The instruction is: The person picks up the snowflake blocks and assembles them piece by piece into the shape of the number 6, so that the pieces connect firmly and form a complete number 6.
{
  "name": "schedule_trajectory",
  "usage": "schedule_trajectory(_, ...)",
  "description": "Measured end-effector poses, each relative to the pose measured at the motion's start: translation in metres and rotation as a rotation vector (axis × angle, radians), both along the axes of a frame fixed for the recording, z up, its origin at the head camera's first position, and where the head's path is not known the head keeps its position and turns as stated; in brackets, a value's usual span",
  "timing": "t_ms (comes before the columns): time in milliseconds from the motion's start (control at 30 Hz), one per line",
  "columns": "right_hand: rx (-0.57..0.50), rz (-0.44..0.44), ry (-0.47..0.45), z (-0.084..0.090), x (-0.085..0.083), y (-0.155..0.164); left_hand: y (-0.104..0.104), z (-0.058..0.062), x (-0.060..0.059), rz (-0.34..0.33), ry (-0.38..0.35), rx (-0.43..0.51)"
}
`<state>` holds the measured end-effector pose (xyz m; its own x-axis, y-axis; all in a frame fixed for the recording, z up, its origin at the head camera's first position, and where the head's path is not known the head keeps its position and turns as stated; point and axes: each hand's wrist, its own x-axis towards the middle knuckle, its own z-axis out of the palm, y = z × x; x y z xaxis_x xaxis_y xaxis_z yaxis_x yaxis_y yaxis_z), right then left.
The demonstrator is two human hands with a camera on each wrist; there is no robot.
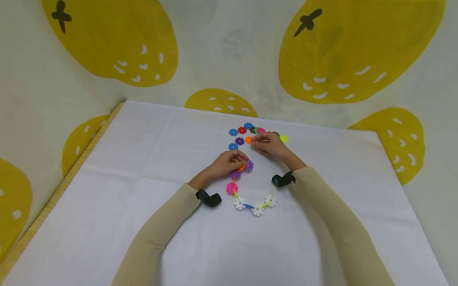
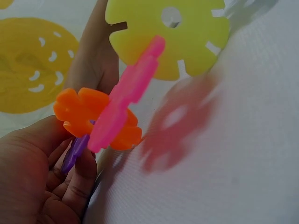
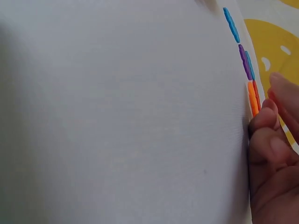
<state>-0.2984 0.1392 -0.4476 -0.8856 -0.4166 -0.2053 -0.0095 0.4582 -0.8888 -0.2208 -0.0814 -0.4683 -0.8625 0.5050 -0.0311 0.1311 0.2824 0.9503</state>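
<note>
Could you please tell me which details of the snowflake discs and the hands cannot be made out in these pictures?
- Head view: the right hand covers some loose discs; their count is unclear.
- Head view: too small to tell whether the right hand pinches the orange disc.
- Left wrist view: a pink disc on the cloth is blurred.
- Right wrist view: discs show edge-on, the hand cut off.

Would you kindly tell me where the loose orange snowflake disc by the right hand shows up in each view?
Head: the orange disc lies on the white cloth, just left of the right hand's fingertips.
Left wrist: not clearly in it; the orange piece there looks joined into the chain.
Right wrist: seen edge-on, at the right edge, above the fingertips.
Shared landmark: the white cloth.
</note>
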Motion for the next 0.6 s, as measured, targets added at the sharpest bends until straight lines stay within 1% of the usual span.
schedule_trajectory(133,0.016,-0.027,0.015,0.0,-0.002,-0.005,0.0,0.003,0.001,0.004,0.0,-0.017)
schedule_trajectory(267,0.023,-0.042,0.029,0.0,-0.003,-0.008,0.001,0.003,0.001,0.001,0.002,-0.023)
schedule_trajectory(600,0.141,-0.028,0.083,0.0,-0.007,-0.012,0.001,0.002,0.001,0.006,0.003,-0.023)
